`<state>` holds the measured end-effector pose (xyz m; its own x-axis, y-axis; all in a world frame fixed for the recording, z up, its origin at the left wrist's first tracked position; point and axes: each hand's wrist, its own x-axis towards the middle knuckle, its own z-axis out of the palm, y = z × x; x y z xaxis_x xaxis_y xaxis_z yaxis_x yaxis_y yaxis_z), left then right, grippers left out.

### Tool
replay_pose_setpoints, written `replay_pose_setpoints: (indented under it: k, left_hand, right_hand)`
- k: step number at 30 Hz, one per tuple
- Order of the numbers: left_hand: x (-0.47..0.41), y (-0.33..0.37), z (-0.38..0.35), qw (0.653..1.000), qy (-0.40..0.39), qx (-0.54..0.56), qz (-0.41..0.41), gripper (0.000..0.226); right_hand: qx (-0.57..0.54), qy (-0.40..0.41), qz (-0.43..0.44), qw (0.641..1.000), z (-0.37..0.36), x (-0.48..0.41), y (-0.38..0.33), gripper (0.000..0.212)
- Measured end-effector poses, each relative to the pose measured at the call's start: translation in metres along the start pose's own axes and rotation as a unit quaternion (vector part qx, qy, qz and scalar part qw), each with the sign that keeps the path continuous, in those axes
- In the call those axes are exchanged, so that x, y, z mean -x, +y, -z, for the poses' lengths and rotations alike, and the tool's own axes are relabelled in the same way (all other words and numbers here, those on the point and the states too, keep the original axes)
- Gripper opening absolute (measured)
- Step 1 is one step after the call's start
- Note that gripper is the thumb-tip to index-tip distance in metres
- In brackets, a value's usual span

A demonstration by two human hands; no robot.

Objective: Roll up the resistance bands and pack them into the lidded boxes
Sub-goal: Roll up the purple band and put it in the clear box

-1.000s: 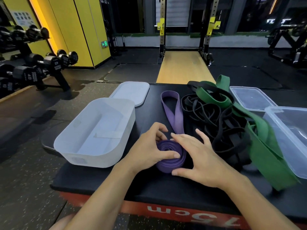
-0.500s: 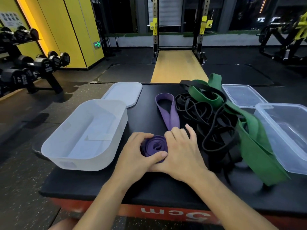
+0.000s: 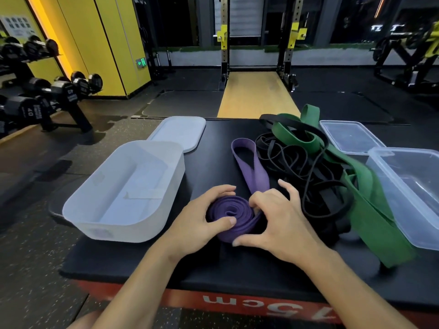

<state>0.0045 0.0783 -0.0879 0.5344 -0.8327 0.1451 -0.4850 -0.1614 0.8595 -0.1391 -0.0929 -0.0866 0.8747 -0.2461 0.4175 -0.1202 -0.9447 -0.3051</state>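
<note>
while winding the purple band (image 3: 231,216): lay as a flat coil on the black platform (image 3: 142,264), between both hands, just right of the white box (image 3: 114,230), with a looped tail stretched toward the far edge.
left hand (image 3: 202,219): gripped the coil, thumb pressed on top, fingers curled round the far side.
right hand (image 3: 280,222): gripped the coil at the tail's entry, fingers curled, thumb along the near side.
step, judged: roughly half wound; nothing boxed yet.
technique, judged: called for a flat, taut tail, small turns with both hands, and steady downward pressure against springing open.
room to the right: crowded by the black bands (image 3: 297,162) just beside the right hand, then by the green band (image 3: 370,203) draped against the clear box (image 3: 413,186).
room to the left: open-topped white box just beside, white lid (image 3: 180,131) behind it; short lift over the rim, judged.
near edge: close under the wrists; risked a slide-off with any pull toward the body.
</note>
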Motion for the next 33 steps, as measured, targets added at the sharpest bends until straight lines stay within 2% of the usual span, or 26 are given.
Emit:
replay_pose_setpoints:
  k: [3, 6, 10, 13, 17, 21, 27, 30, 33]
  left_hand:
    - [-0.002, 0.005, -0.004, 0.999, 0.01, -0.041, -0.011, 0.063]
    - [-0.004, 0.001, -0.002, 0.998, 0.005, -0.058, -0.01, 0.063]
    - [-0.001, -0.002, -0.001, 0.997, 0.009, -0.076, 0.008, 0.062]
    - [-0.001, -0.002, -0.003, 0.996, 0.026, -0.083, 0.004, 0.059]
    - [-0.003, -0.002, -0.004, 0.997, 0.029, -0.073, -0.001, 0.062]
    - [-0.003, -0.003, -0.003, 0.993, 0.021, -0.117, 0.024, 0.074]
    - [-0.006, -0.001, -0.005, 0.99, 0.022, -0.139, 0.021, 0.068]
    - [-0.005, 0.001, -0.005, 0.992, 0.018, -0.125, 0.019, 0.066]
    - [-0.003, 0.0, -0.003, 0.995, 0.01, -0.094, 0.024, 0.079]
  right_hand:
    - [0.048, 0.021, -0.012, 0.999, -0.013, -0.005, -0.029, 0.071]
    - [0.006, -0.024, -0.016, 1.0, -0.013, -0.01, -0.028, 0.067]
    - [-0.084, -0.065, 0.035, 0.994, 0.001, 0.006, 0.008, 0.04]
    - [-0.041, -0.065, 0.07, 0.995, 0.005, 0.015, 0.019, 0.022]
    - [0.068, -0.043, 0.092, 0.992, 0.006, 0.018, 0.021, 0.029]
    - [0.113, -0.027, 0.091, 0.989, 0.006, 0.02, 0.018, 0.038]
    - [0.118, -0.096, 0.057, 0.987, 0.007, 0.02, 0.011, 0.056]
    - [0.144, -0.089, 0.07, 0.983, 0.011, 0.031, 0.013, 0.054]
    - [0.17, -0.074, 0.081, 0.979, 0.012, 0.028, 0.013, 0.048]
